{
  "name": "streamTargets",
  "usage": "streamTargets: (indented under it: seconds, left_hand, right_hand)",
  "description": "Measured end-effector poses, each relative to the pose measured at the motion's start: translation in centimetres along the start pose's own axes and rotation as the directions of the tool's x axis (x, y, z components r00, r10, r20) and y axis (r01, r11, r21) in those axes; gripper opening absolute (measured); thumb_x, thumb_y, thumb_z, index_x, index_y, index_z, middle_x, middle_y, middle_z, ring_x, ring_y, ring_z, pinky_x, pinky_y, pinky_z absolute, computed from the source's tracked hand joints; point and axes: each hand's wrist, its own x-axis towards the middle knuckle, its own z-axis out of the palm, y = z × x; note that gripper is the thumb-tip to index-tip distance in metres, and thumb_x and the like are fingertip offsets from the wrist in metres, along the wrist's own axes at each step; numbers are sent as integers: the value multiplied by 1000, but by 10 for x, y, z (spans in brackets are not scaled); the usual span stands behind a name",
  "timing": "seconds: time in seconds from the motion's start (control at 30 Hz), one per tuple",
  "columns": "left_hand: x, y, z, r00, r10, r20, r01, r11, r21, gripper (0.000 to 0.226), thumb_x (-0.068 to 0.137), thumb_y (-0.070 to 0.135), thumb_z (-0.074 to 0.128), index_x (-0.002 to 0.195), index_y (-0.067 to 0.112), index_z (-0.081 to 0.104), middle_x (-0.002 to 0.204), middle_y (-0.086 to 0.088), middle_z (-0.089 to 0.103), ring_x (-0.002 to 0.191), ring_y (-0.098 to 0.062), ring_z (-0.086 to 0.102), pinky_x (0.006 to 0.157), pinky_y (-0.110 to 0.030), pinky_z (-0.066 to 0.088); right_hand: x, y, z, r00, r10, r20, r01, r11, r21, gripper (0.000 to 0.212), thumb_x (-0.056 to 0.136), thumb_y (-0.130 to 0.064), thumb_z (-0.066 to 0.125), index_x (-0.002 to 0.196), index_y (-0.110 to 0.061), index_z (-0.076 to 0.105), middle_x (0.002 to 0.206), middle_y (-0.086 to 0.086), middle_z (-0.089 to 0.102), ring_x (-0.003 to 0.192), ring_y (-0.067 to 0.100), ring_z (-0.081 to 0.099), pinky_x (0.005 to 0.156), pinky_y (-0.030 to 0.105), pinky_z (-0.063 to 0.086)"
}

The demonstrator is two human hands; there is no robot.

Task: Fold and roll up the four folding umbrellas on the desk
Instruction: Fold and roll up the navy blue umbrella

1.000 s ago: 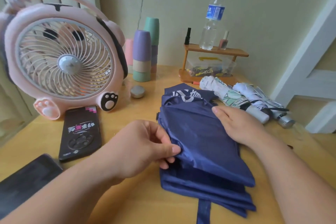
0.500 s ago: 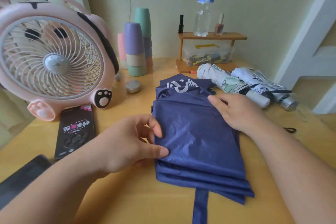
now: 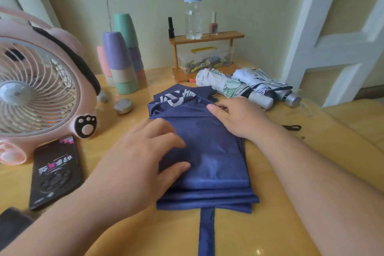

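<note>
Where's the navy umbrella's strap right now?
Head view, bottom centre: the strap lies on the desk, running from the folded navy umbrella to the frame's bottom edge.

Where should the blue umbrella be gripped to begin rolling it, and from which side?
Probably its left long edge, from the left: fingers under the stacked pleats, thumb on top. The blue umbrella lies flat, lengthwise away from the person, its strap trailing near. The left hand rests flat by that edge; the right hand presses the far right side.

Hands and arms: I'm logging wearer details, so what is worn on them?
Nothing visible. The left hand and right hand have no gloves or rings; the left forearm and right forearm show no sleeve or watch to the frame edge.
</note>
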Motion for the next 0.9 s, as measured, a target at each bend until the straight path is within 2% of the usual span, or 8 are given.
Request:
streamTargets:
  seconds: [0.07, 0.13, 0.4, 0.5, 0.63, 0.7, 0.77, 0.9]
  left_hand:
    - [4, 8, 15, 974, 142, 175, -151, 988, 44, 55, 98, 70, 37, 142, 40, 52, 151, 14, 47, 142, -18, 43, 117, -43, 37]
    - [3, 20, 35, 944, 200, 264, -230, 969, 87, 62, 100, 74, 25, 152, 43, 40, 164, 9, 35, 153, -21, 29, 124, -49, 23]
    - [-9, 33, 75, 910, 368, 192, -403, 894, 197, 55, 104, 67, 18, 152, 48, 38, 151, 0, 54, 136, -35, 52, 95, -66, 52]
    - [-10, 30, 82, 910, 379, 169, -412, 875, 254, 44, 112, 40, 15, 151, 47, 34, 149, 1, 57, 131, -33, 57, 86, -59, 58]
    - [-1, 29, 68, 906, 422, 32, -420, 887, 193, 40, 108, 53, 28, 142, 44, 46, 144, 9, 61, 135, -20, 56, 97, -55, 55]
    - [5, 26, 46, 949, 289, -126, -305, 944, -130, 40, 105, 59, 38, 129, 37, 62, 134, 15, 64, 131, -11, 59, 108, -38, 48]
    - [17, 20, 19, 965, 4, -262, -98, 934, -343, 18, 100, 44, 60, 105, 32, 72, 113, 20, 68, 112, -3, 65, 90, -13, 48]
    - [63, -22, -9, 784, -573, -241, 442, 786, -431, 12, 89, 25, 73, 81, 32, 68, 80, 18, 71, 78, 0, 66, 62, -12, 43]
  right_hand:
    - [-1, 0, -1, 1000, -3, -3, 3, 1000, 2, 78, 80, -84, 17, 104, -32, 70, 90, -4, 69, 94, 24, 63, 74, 37, 52]
    - [-4, 1, -2, 1000, -15, -12, 15, 1000, 6, 71, 85, -82, 24, 104, -30, 69, 89, -5, 67, 95, 24, 62, 71, 36, 48]
    - [-11, -1, -10, 999, 38, -15, -32, 956, 293, 61, 93, -62, 55, 147, -34, 44, 140, -5, 59, 127, 20, 56, 101, 41, 49]
    - [-13, -4, -11, 995, 90, -42, -62, 890, 452, 64, 91, -51, 67, 147, -41, 40, 139, -2, 59, 127, 17, 57, 103, 39, 49]
    - [-16, -10, -13, 990, 121, -70, -43, 737, 675, 69, 86, -39, 77, 145, -46, 41, 129, -7, 60, 124, 11, 56, 97, 28, 45]
    - [-15, -12, -13, 986, 130, -100, -12, 668, 744, 71, 80, -39, 78, 141, -49, 43, 119, -5, 68, 110, 10, 63, 97, 29, 48]
    - [-16, -16, -18, 981, 126, -145, 36, 623, 781, 67, 83, -28, 79, 140, -44, 47, 100, -11, 69, 85, 1, 61, 85, 18, 46]
    - [-21, -21, -32, 971, 121, -204, 95, 589, 802, 47, 89, -8, 74, 123, -38, 61, 87, -18, 76, 71, 1, 63, 70, 12, 45]
